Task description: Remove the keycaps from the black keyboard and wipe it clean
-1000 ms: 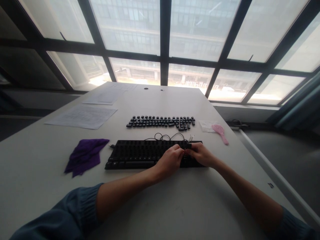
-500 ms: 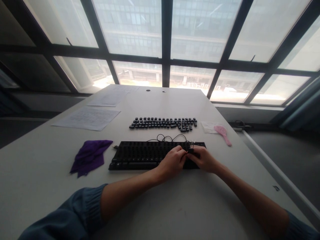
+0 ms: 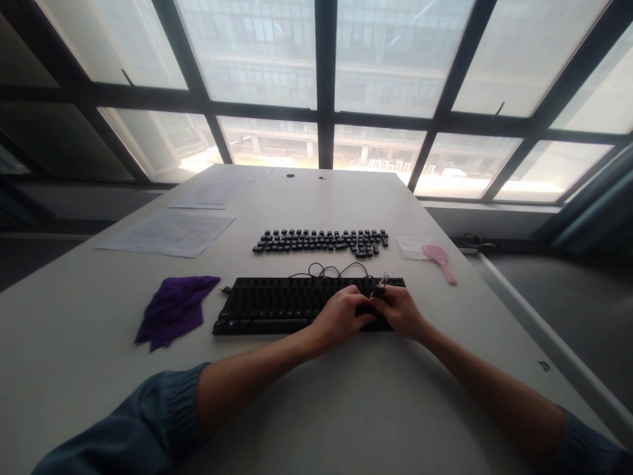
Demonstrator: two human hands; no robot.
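A black keyboard [image 3: 270,303] lies on the table, its rows partly stripped of keycaps. Over its right end, my right hand [image 3: 403,313] is closed on a small black keycap puller [image 3: 380,290], whose thin wire prongs point upward. My left hand [image 3: 341,320] meets it from the left, fingertips close to the puller and thumb lower down. Its fingers are curled, and whatever they pinch is too small and dark to make out. Behind the keyboard, loose black keycaps [image 3: 321,241] stand in rows.
A purple cloth [image 3: 175,310] lies left of the keyboard, near the USB plug [image 3: 225,290]. The thin cable [image 3: 321,269] loops behind it. On the right are a pink hairbrush [image 3: 439,260] and a clear plastic bag [image 3: 411,247]. Paper sheets [image 3: 168,232] cover the back left.
The puller has tilted, its prongs now leaning up to the right. My left thumb has come away a little, lower down. The view has shifted slightly.
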